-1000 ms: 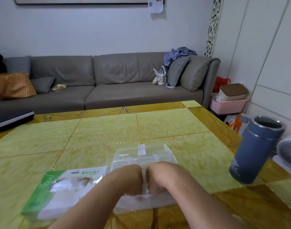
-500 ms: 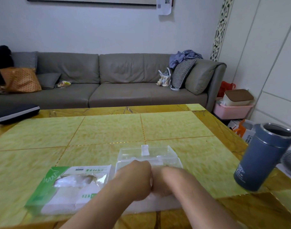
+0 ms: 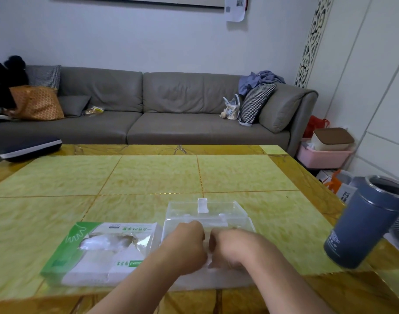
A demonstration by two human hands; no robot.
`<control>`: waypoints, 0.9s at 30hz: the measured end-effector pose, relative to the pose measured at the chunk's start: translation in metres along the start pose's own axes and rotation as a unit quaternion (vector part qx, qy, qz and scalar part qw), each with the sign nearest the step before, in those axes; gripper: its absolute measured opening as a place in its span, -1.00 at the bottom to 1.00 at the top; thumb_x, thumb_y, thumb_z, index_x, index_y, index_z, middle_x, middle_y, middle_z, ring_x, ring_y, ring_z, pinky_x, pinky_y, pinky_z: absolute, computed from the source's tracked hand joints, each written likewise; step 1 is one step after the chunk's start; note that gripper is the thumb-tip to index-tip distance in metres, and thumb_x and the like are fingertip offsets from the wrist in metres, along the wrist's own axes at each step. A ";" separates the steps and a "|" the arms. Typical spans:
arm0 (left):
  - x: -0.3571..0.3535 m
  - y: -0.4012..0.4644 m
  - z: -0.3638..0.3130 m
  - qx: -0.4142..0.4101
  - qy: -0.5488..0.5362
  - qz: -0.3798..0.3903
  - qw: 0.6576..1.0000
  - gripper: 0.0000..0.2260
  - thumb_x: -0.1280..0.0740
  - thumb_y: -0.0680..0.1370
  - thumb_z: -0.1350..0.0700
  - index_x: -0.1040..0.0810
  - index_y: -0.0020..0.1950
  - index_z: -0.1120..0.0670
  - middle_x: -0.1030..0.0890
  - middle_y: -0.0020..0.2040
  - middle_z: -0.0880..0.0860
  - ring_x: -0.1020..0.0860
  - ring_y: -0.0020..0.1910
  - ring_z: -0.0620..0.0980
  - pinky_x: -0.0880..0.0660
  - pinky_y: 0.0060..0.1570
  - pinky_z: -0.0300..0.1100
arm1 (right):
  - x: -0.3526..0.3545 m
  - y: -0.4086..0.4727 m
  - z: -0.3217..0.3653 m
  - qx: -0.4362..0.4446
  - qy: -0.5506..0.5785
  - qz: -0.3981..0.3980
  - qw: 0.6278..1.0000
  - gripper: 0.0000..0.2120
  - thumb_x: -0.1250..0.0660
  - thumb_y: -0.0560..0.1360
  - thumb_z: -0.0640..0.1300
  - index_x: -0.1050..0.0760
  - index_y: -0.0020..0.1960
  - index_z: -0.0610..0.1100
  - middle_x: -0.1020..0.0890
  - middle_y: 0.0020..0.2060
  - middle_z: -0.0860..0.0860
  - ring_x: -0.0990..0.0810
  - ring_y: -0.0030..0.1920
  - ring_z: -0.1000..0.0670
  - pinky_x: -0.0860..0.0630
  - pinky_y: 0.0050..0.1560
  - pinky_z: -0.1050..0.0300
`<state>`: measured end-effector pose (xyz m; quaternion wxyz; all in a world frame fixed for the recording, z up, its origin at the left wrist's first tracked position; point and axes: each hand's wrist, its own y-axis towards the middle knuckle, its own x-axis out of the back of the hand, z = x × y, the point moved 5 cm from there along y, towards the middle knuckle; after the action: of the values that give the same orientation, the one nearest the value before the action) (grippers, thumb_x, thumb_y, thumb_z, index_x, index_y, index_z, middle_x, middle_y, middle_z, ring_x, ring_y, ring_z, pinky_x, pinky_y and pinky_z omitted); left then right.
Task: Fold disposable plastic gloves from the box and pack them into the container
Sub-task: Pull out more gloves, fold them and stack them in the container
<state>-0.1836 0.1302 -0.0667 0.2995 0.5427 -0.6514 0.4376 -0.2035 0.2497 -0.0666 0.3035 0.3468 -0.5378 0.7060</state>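
Lower centre of frame: left hand (image 3: 185,248) and right hand (image 3: 230,248), fingers curled knuckle to knuckle, pinch a translucent plastic glove (image 3: 213,276) lying flat near the front edge of the yellow tiled desk (image 3: 148,177). Clear plastic container (image 3: 205,211) sits open just behind them; green-and-white glove box (image 3: 98,252), lettering "guard" partly legible, lies lower left. Blue metal cylinder flask (image 3: 366,223) at right edge; upper desk bare.

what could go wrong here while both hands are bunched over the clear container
1. Both fists, left hand and right hand, hide the thin glove; the fold may spring open unseen.
2. The light clear container could slide or tip under their push.
3. The open blue tumbler stands near the table edge; a right elbow swing might knock it off.
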 end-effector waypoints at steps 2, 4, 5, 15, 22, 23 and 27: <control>0.002 -0.001 0.001 -0.009 -0.018 -0.027 0.999 -0.76 -0.26 0.45 0.20 -0.57 0.04 -0.05 -0.64 -0.02 -0.02 -0.64 -0.07 0.00 -0.65 -0.08 0.02 | -0.001 0.002 0.000 -0.002 -0.005 -0.001 1.000 -0.54 -0.41 0.56 0.00 -0.44 0.42 -0.04 -0.62 0.25 -0.06 -0.62 0.21 -0.12 -0.57 0.18 0.01; 0.003 -0.002 -0.001 -0.014 -0.014 -0.026 0.999 -0.81 -0.26 0.44 0.21 -0.64 -0.08 0.02 -0.68 -0.09 0.02 -0.66 -0.11 0.04 -0.66 -0.12 0.01 | -0.002 0.004 0.001 -0.002 -0.014 0.001 1.000 -0.54 -0.41 0.55 0.03 -0.46 0.42 -0.04 -0.64 0.24 -0.05 -0.63 0.20 -0.12 -0.58 0.22 -0.01; 0.001 -0.002 0.000 -0.012 -0.011 -0.016 1.000 -0.82 -0.27 0.45 0.21 -0.66 -0.07 0.08 -0.69 -0.09 0.06 -0.66 -0.11 0.06 -0.67 -0.10 0.01 | -0.003 0.005 0.003 -0.002 -0.018 0.004 1.000 -0.52 -0.43 0.54 0.05 -0.47 0.42 -0.03 -0.64 0.25 -0.04 -0.63 0.20 -0.12 -0.59 0.22 -0.02; 0.002 -0.002 -0.014 -0.049 0.142 0.103 0.983 -0.98 -0.35 0.57 0.18 -0.53 -0.03 0.11 -0.47 -0.25 0.02 -0.52 -0.10 0.10 -0.46 -0.11 -0.10 | 0.000 0.000 0.005 -0.016 -0.018 -0.001 1.000 -0.49 -0.48 0.52 0.05 -0.48 0.43 0.02 -0.63 0.30 -0.06 -0.65 0.22 -0.12 -0.60 0.14 0.03; 0.005 -0.006 -0.022 -0.039 0.191 0.136 0.971 -0.67 -0.31 0.60 0.26 -0.49 0.37 0.13 -0.58 0.31 0.13 -0.56 0.29 0.18 -0.51 0.26 0.01 | -0.002 0.003 0.012 0.013 -0.032 -0.002 0.999 -0.58 -0.52 0.35 0.13 -0.66 0.18 0.04 -0.74 0.09 0.04 -0.71 0.11 -0.04 -0.64 0.20 0.01; 0.005 -0.006 -0.022 -0.039 0.206 0.138 0.968 -0.65 -0.32 0.60 0.26 -0.47 0.40 0.13 -0.57 0.32 0.13 -0.55 0.30 0.18 -0.51 0.27 0.02 | -0.003 0.003 0.012 0.020 -0.036 0.000 0.999 -0.59 -0.51 0.35 0.13 -0.68 0.16 0.03 -0.74 0.08 0.04 -0.71 0.11 -0.04 -0.64 0.21 0.00; 0.008 -0.005 -0.024 -0.044 0.223 0.121 0.966 -0.63 -0.37 0.57 0.25 -0.49 0.38 0.13 -0.58 0.31 0.13 -0.56 0.30 0.17 -0.51 0.22 0.01 | -0.001 0.000 0.015 0.033 -0.051 0.009 0.998 -0.67 -0.49 0.45 0.02 -0.69 0.20 -0.02 -0.74 0.13 -0.01 -0.69 0.18 -0.06 -0.62 0.19 0.06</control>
<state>-0.1828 0.1482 -0.0483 0.4058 0.3347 -0.6472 0.5517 -0.2007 0.2348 -0.0643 0.2578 0.3875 -0.5319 0.7074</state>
